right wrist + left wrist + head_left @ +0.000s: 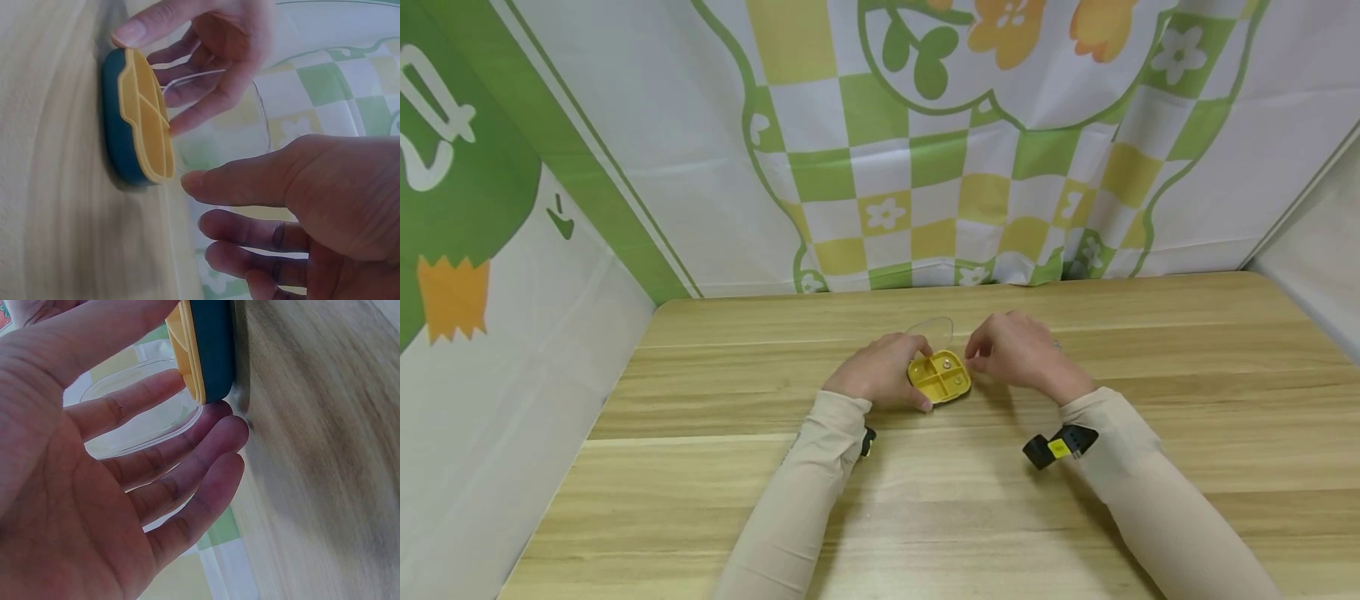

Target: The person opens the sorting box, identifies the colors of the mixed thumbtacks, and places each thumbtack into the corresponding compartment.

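Note:
A small pill box (939, 377) with a yellow four-part tray and a dark teal base (120, 125) sits on the table. Its clear lid (937, 331) stands raised at the back. My left hand (887, 371) holds the box from the left, thumb at the near side and index fingertip (172, 381) at the tray's far rim. Tiny shiny pieces (947, 364) lie in the two right-hand compartments; the left ones show bare yellow. Just off the box's right edge is my right hand (1015, 350), its fingers loosely bent, with nothing visible between them in the right wrist view.
A small shiny bit (1057, 344) peeks out on the table behind the right hand. The wood-grain table (700, 500) reaches back to a checked, flowered curtain (940, 192). A white and green cloth (572, 242) hangs along the left.

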Available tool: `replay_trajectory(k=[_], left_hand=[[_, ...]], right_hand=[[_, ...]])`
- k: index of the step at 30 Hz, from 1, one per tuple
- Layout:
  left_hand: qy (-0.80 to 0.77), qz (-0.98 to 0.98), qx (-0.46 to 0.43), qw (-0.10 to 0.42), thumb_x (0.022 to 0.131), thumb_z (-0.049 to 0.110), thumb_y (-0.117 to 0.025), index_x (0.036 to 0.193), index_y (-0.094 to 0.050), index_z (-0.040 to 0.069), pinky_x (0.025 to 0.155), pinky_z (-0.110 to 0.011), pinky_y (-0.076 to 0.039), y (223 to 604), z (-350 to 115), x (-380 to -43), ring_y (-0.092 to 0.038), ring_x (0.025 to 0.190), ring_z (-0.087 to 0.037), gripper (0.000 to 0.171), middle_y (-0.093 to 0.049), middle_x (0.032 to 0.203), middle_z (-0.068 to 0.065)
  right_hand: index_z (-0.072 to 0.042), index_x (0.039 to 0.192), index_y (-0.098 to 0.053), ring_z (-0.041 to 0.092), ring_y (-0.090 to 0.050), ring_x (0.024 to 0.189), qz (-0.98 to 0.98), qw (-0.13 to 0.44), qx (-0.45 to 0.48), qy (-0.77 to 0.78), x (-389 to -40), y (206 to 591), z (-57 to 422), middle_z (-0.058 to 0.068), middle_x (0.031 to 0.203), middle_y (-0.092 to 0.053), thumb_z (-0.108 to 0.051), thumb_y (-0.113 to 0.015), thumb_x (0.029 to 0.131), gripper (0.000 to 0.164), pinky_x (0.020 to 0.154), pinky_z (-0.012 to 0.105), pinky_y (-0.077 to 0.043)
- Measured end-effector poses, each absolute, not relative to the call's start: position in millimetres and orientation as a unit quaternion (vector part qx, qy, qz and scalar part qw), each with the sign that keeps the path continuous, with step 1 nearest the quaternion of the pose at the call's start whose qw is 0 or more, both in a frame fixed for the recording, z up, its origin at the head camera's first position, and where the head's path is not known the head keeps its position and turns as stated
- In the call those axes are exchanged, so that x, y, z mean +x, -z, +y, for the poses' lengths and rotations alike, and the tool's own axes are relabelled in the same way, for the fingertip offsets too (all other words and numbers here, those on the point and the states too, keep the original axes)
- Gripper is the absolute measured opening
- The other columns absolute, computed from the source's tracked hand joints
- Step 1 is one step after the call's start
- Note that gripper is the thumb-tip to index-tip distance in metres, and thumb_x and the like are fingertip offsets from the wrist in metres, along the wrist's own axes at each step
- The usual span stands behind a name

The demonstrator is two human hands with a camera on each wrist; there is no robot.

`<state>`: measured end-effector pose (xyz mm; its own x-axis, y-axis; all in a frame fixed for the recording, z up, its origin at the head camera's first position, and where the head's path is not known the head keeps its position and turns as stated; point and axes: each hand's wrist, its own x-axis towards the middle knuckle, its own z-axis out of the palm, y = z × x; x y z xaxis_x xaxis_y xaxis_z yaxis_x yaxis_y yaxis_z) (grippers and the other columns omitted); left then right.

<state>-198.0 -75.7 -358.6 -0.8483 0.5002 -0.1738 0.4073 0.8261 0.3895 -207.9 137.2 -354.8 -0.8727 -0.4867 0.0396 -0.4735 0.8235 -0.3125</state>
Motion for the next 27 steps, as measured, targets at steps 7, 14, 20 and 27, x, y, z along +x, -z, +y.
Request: replay_trajectory(k=[7, 14, 20, 27], left_hand=[[-0.169, 0.947, 0.238, 0.137, 0.064, 0.039, -0.08, 0.122, -0.052, 0.015, 0.088, -0.034, -0.041, 359, -76, -198, -0.049, 0.107, -0.017, 0.069, -0.054, 0.12, -0.002], [-0.167, 0.947, 0.238, 0.138, 0.065, 0.039, -0.08, 0.122, -0.052, 0.016, 0.089, -0.034, -0.04, 360, -75, -198, -0.049, 0.108, -0.017, 0.068, -0.054, 0.121, -0.001], [-0.168, 0.947, 0.239, 0.137, 0.065, 0.039, -0.08, 0.123, -0.052, 0.015, 0.09, -0.035, -0.04, 360, -75, -198, -0.049, 0.111, -0.019, 0.069, -0.054, 0.123, -0.003], [-0.171, 0.946, 0.239, 0.136, 0.064, 0.039, -0.08, 0.123, -0.052, 0.016, 0.089, -0.035, -0.04, 360, -76, -198, -0.049, 0.11, -0.018, 0.069, -0.054, 0.122, -0.002]], right_hand=[[-0.019, 0.088, -0.071, 0.01, -0.055, 0.07, 0.955, 0.014, -0.244, 0.167, -212, 352, 145, -0.009, 0.075, -0.062, -0.025, -0.068, 0.08, 0.01, 0.062, 0.03, -0.043], [-0.018, 0.087, -0.071, 0.012, -0.054, 0.07, 0.958, -0.001, -0.222, 0.182, -215, 349, 156, -0.007, 0.074, -0.06, -0.024, -0.067, 0.08, 0.01, 0.061, 0.031, -0.043], [-0.016, 0.086, -0.07, 0.013, -0.053, 0.067, 0.961, -0.009, -0.202, 0.189, -218, 346, 166, -0.005, 0.073, -0.059, -0.025, -0.066, 0.082, 0.011, 0.06, 0.031, -0.042], [-0.016, 0.09, -0.07, 0.014, -0.054, 0.069, 0.965, -0.011, -0.178, 0.193, -219, 343, 174, -0.003, 0.077, -0.062, -0.027, -0.065, 0.082, 0.015, 0.06, 0.032, -0.042]])
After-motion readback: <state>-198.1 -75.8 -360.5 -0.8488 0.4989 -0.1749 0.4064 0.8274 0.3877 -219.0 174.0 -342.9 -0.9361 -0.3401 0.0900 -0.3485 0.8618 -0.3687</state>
